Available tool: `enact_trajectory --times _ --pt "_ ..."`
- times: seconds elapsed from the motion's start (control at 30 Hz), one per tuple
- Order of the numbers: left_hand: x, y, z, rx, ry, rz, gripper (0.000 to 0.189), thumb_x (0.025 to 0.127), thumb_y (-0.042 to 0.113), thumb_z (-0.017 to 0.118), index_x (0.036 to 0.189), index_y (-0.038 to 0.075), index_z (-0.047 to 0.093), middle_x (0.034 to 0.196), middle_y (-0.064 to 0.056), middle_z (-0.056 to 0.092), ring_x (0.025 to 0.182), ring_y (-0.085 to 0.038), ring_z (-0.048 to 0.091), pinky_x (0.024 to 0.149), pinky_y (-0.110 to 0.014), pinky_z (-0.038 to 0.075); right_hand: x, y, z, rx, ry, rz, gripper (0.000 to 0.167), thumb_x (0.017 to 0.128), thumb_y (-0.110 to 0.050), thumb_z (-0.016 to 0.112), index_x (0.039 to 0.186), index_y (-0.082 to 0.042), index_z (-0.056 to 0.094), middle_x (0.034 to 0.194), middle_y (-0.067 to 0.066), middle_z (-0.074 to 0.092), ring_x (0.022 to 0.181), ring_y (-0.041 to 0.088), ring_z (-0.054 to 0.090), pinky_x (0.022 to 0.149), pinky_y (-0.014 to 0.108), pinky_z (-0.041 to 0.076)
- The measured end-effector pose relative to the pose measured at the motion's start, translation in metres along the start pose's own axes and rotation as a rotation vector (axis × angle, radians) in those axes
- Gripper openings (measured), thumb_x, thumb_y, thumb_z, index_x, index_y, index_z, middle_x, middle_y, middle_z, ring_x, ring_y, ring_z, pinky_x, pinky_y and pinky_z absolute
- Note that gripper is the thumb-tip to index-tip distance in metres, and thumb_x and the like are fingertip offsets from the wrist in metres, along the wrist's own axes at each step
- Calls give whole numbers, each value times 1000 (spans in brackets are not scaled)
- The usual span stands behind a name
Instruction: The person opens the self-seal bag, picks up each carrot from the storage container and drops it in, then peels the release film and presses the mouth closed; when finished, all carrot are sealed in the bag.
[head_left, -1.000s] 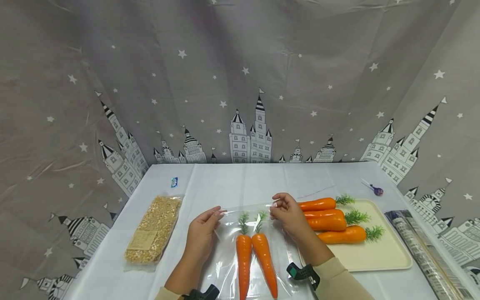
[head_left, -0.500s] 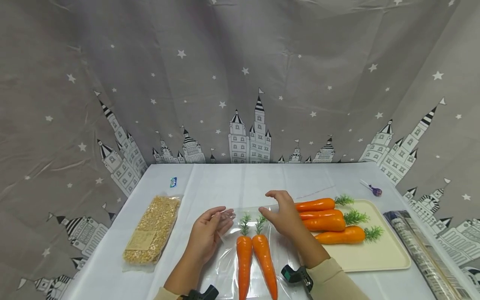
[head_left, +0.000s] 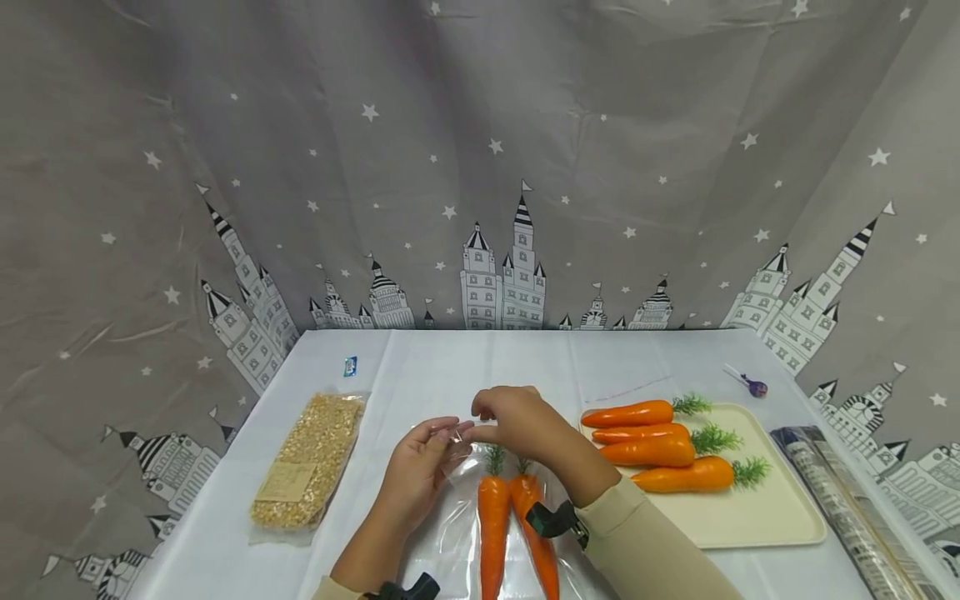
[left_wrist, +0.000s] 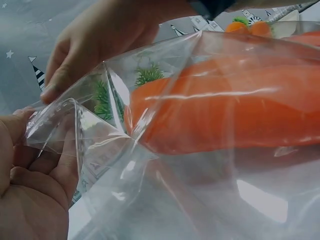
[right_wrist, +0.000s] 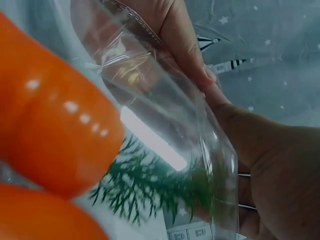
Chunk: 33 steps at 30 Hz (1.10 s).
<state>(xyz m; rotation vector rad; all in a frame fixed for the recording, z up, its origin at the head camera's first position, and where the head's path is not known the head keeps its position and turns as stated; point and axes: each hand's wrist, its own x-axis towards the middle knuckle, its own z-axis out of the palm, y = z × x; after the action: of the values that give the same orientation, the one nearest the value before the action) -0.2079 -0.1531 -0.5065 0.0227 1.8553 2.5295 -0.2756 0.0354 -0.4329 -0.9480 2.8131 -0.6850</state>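
A clear plastic bag [head_left: 453, 533] lies in front of me with two orange carrots [head_left: 492, 533] inside, green tops toward its far edge. My left hand [head_left: 411, 467] pinches the bag's far left corner between thumb and fingers. My right hand [head_left: 521, 425] has its thumb tip at that same corner, right beside the left thumb. In the left wrist view the right hand [left_wrist: 95, 45] bends over the bag's edge, which is creased there. Whether its fingers grip the film, I cannot tell. In the right wrist view the bag's edge crosses before the right palm [right_wrist: 290, 175].
A cream tray [head_left: 757, 517] with several carrots [head_left: 648, 450] stands at right. Beyond it lie a wrapped roll [head_left: 855, 508] and a purple lollipop [head_left: 755, 388]. At left are a bag of yellow grains [head_left: 311, 458] and a small blue packet [head_left: 350, 367] on the white table.
My right hand has let go of the bag's far right corner and moved left across to the left hand. The left hand keeps hold of its corner, with the film now bunched there.
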Motion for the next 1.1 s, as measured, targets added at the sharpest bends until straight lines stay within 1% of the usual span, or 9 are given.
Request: enact_trajectory --times 0.03,0.1,0.13,0.2,0.3,0.43,0.77,0.97,1.1 --pt "0 0 0 3 1 -2 35 110 11 53 137 -11 53 126 -11 75 107 -19 76 94 -33 61 2 -2 0 29 -24 -13 34 92 -52 77 106 -20 75 93 -9 74 87 10 66 93 37 54" --pt "-1 1 0 5 5 -6 33 110 12 54 135 -9 55 125 -11 75 107 -19 75 94 -32 60 5 -4 1 67 -59 -31 28 92 -50 78 97 -22 74 84 -13 70 77 8 62 76 27 56" --pt "-2 1 0 -1 8 -9 31 110 11 54 134 -9 56 124 -11 75 107 -19 75 94 -32 60 6 -4 2 87 -72 -36 27 92 -48 78 95 -22 73 81 -13 68 74 8 61 70 25 56" --pt "-2 1 0 -14 6 -9 30 110 10 53 133 -9 55 125 -13 75 108 -20 75 95 -33 60 7 -4 4 95 -85 -34 26 93 -48 78 91 -23 72 77 -14 66 70 8 59 66 23 53" --pt "-1 0 1 -46 2 -13 29 110 7 50 133 -12 53 127 -16 74 109 -21 75 96 -34 60 6 -2 6 81 -88 -10 28 92 -49 78 89 -23 71 74 -13 65 68 8 58 64 23 51" --pt "0 1 3 -51 3 -4 29 110 5 48 132 -13 52 128 -19 73 108 -21 76 96 -34 60 4 3 6 65 -97 11 28 93 -51 76 85 -25 70 72 -11 65 66 9 57 62 25 52" --pt "0 -2 4 -10 20 26 32 111 7 47 135 -14 51 124 -15 75 109 -22 76 94 -34 61 -1 21 0 54 -134 -39 30 96 -50 73 76 -28 68 65 -12 60 64 8 54 61 24 49" --pt "1 -4 5 4 34 33 31 111 9 49 133 -12 54 124 -16 75 108 -22 76 94 -34 61 -6 33 -2 21 -122 -36 35 95 -51 74 72 -24 70 62 -13 58 62 7 53 61 25 49" --pt "1 -3 6 22 45 27 30 111 9 49 133 -11 54 123 -15 76 109 -22 76 96 -34 60 -12 44 -4 22 -111 -13 39 94 -51 74 68 -24 65 59 -12 54 60 8 50 59 26 45"
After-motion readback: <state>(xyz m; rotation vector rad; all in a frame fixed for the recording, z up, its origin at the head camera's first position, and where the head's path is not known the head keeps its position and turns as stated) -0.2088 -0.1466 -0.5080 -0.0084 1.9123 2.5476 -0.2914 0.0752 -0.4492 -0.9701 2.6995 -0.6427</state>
